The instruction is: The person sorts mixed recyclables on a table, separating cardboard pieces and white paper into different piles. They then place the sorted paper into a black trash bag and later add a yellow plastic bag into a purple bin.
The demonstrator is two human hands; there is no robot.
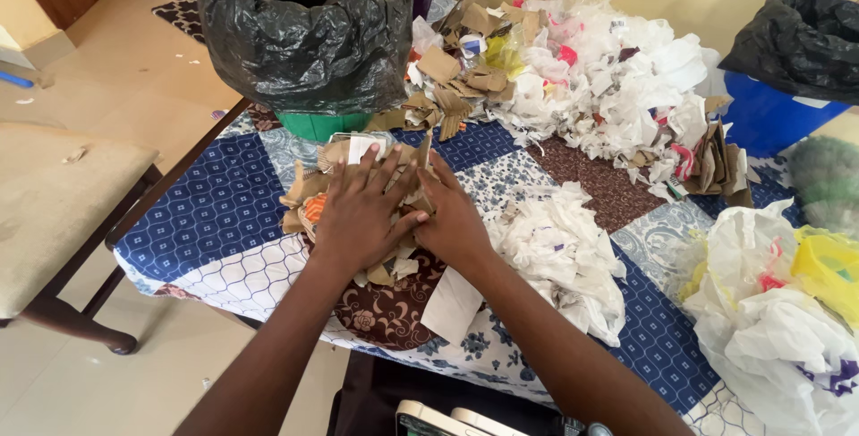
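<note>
Both grips lie flat and released, fingers spread: the left hand [358,217] and right hand [452,221] press side by side on a small heap of torn brown cardboard scraps [327,181], directly beneath the palms. At twelve o'clock, close by, stands a green bin lined with a black plastic bag [304,33]. At three o'clock, just beside the right hand, lies a mound of crumpled white plastic bags [559,252]. At nine o'clock, bare blue-and-white patchwork cloth runs to the edge of the table [201,212].
</note>
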